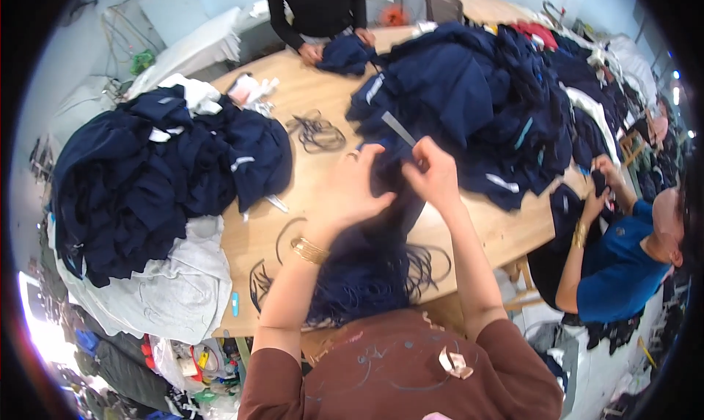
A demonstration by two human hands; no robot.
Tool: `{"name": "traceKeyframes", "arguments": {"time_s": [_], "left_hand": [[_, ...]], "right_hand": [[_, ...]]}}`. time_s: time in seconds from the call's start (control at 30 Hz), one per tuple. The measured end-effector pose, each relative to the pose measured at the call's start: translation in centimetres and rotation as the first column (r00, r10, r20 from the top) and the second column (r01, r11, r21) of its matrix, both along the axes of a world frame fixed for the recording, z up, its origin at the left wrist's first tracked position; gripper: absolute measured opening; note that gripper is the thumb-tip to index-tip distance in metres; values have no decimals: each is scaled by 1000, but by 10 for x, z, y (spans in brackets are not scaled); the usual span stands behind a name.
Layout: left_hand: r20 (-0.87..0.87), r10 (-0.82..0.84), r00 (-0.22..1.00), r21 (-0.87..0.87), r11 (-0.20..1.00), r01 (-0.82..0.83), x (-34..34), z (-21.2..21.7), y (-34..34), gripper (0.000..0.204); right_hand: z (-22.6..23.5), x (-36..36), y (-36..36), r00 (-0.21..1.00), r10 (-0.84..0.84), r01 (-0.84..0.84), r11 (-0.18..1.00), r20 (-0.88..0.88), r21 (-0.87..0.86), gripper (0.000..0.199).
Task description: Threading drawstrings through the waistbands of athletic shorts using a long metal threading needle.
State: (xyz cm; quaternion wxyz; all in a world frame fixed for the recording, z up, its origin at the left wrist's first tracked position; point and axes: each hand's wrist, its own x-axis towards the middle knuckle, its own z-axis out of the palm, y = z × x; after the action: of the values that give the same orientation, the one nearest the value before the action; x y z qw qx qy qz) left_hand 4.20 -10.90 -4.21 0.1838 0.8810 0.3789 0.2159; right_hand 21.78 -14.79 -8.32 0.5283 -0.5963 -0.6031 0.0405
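A dark navy garment (370, 248) lies bunched in front of me, from my lap up onto the table. My left hand (357, 189) is beside its upper part, thumb and forefinger spread apart and slightly blurred, gripping nothing that I can see. In my right hand (435, 174), fingers pinched together, is a thin flat grey strip (398, 129) that points up and to the left; its exact kind cannot be made out. Dark cords (427, 266) hang loose at both sides of the garment.
Navy garments are heaped at the left (139, 178) and, higher, at the right (469, 90). A coil of dark cord (317, 132) lies between them on the wooden table (488, 233). One person (317, 13) handles navy cloth opposite; another (616, 255) works at the right.
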Motion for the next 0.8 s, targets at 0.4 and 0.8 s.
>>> {"name": "traceKeyframes", "arguments": {"time_s": [0.4,0.8], "left_hand": [[418,371,829,257,827,-500,-24,112,58,16],[177,767,617,222,580,-784,-191,69,152,20]], "right_hand": [[91,-8,32,891,-254,293,955,376,-51,47],[79,104,1,955,-246,283,923,167,-259,35]]}}
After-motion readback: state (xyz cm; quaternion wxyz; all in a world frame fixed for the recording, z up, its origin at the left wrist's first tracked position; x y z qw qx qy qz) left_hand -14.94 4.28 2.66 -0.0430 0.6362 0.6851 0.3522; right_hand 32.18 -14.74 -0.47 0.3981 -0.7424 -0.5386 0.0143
